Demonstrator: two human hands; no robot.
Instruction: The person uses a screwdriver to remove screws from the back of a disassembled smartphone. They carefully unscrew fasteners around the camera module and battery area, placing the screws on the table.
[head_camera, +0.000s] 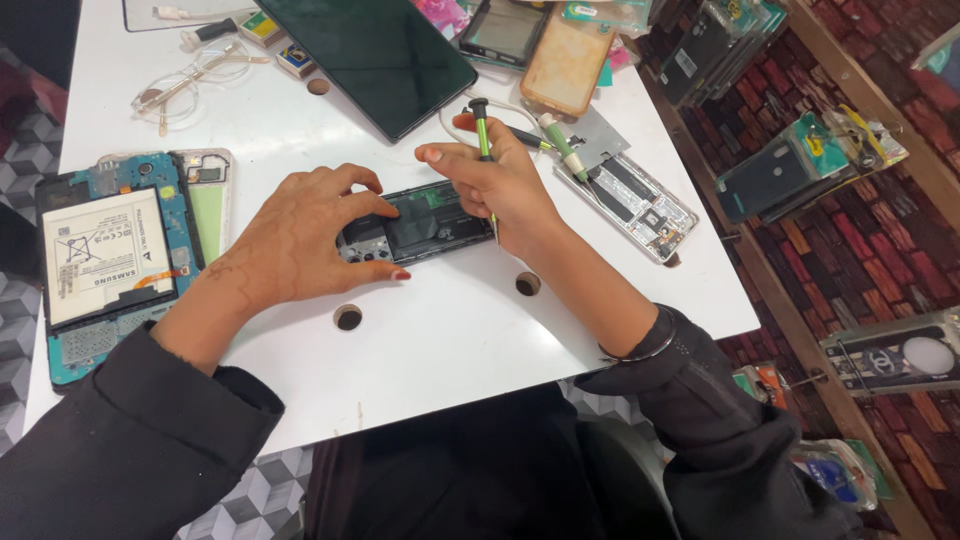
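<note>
An opened black phone (425, 225) with its back cover off lies flat in the middle of the white table (450, 340). My left hand (300, 240) rests on its left end, fingers spread over the top and bottom edges. My right hand (500, 185) grips a thin green-and-black screwdriver (484, 135) held upright, its tip down at the phone's right end.
An opened tablet (105, 260) with a white battery lies at the left edge, a white frame beside it. Another opened phone (640, 205) and a green-handled tool (562, 148) lie to the right. Eyeglasses (185, 85), a dark tablet (375, 50) and phone cases sit farther back. The table has small round holes (348, 318).
</note>
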